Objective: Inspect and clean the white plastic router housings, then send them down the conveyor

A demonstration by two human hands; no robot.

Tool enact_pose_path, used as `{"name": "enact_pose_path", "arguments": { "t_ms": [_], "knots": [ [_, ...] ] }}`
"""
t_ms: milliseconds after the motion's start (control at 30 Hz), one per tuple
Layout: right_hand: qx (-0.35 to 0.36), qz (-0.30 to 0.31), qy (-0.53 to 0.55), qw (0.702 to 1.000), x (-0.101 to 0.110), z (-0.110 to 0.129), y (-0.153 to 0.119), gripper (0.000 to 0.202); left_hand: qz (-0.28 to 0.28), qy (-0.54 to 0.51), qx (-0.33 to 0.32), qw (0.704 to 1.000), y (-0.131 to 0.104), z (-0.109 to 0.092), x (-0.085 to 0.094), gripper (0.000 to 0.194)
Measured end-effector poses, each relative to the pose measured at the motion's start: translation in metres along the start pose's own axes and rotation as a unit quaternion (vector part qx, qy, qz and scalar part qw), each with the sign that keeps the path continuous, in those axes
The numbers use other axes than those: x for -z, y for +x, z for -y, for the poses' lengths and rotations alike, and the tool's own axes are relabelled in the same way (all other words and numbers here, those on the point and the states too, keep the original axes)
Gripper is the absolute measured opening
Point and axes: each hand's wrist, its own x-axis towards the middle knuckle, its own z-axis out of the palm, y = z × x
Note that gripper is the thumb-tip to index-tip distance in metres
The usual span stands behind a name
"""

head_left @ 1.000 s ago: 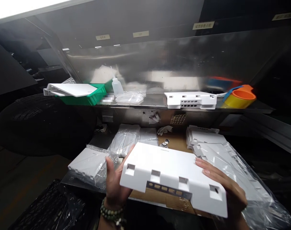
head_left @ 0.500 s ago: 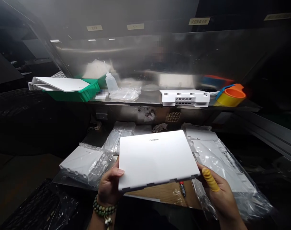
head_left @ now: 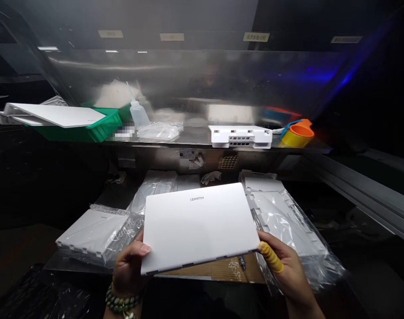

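Observation:
A white rectangular plastic cover [head_left: 200, 232] marked HUAWEI is held up over the bench, its lettering upside down and its notched edge toward me. My left hand [head_left: 130, 261] grips its left edge, thumb on the top face and fingers hidden beneath. At its right near corner, my right hand [head_left: 285, 263] is closed on the edge; a yellow cover wraps the thumb. Below the cover lies a brown cardboard sheet [head_left: 218, 269], with a dark pen-like tool [head_left: 242, 262] on it.
Bagged white covers [head_left: 92, 232] sit at left, with more bagged covers [head_left: 288, 226] at right. The shelf [head_left: 195, 141] bears a green bin [head_left: 102, 126], a squeeze bottle [head_left: 139, 114], a white slotted part [head_left: 241, 136] and a yellow-orange tape roll [head_left: 297, 134]. A glove [head_left: 211, 177] lies behind.
The view has shifted, so the bench, shelf and hands appear further left. Both hands keep hold of the white cover, which now shows slightly less of its notched edge.

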Motion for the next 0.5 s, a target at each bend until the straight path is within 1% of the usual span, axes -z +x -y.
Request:
{"name": "enact_pose_path", "arguments": {
  "t_ms": [67,167,200,267,333,367,400,467,500],
  "knots": [
    [0.0,0.008,0.004,1.0,-0.003,0.002,0.001,0.036,0.001,0.003,-0.017,1.0,0.004,-0.002,-0.001,0.062],
    [-0.007,0.035,-0.008,0.999,-0.005,0.0,0.004,0.034,0.017,0.043,-0.029,0.998,0.011,-0.003,-0.009,0.055],
    [-0.005,0.04,-0.024,0.999,-0.004,-0.002,0.006,0.034,0.009,0.064,-0.034,0.997,0.013,-0.002,-0.012,0.054],
    [0.018,0.046,-0.069,0.996,-0.003,-0.007,0.009,0.031,-0.029,0.097,-0.055,0.993,0.018,0.001,-0.015,0.056],
    [0.049,0.045,-0.115,0.991,-0.002,-0.011,0.01,0.03,-0.06,0.107,-0.087,0.989,0.022,0.007,-0.012,0.062],
    [0.056,0.041,-0.129,0.989,-0.001,-0.012,0.01,0.032,-0.057,0.114,-0.101,0.987,0.024,0.01,-0.008,0.062],
    [0.056,0.031,-0.135,0.989,-0.001,-0.012,0.009,0.035,-0.042,0.13,-0.116,0.984,0.025,0.012,-0.004,0.059],
    [0.046,0.005,-0.125,0.991,-0.002,-0.01,0.008,0.041,0.01,0.187,-0.152,0.97,0.027,0.016,0.005,0.045],
    [0.042,-0.006,-0.111,0.993,-0.003,-0.008,0.008,0.044,0.037,0.22,-0.176,0.959,0.028,0.017,0.007,0.037]
  ]
}}
